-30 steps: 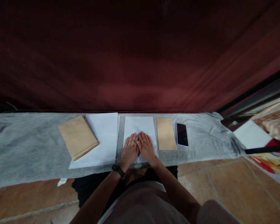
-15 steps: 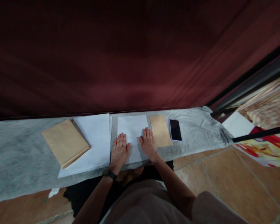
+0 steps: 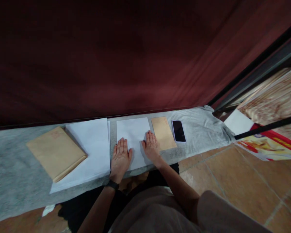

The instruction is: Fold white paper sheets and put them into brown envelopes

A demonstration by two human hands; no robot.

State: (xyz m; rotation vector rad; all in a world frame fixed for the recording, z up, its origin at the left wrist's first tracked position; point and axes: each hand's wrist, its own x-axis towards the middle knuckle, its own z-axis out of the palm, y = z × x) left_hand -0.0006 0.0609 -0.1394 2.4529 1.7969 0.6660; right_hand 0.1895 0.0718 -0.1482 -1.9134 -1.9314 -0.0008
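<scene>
You face a dark red fabric curtain (image 3: 111,58); below you, terracotta floor tiles (image 3: 232,181) meet the grey felt-covered bench (image 3: 9,168).

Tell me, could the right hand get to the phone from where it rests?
Probably yes. The right hand lies flat on the white sheet, and only the thin brown envelope lies between it and the phone, with nothing upright in the way.

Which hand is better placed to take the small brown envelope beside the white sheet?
Probably the right. The right hand lies on the right edge of the white sheet, beside the small brown envelope; the left hand rests at the sheet's left edge, farther away.
</scene>
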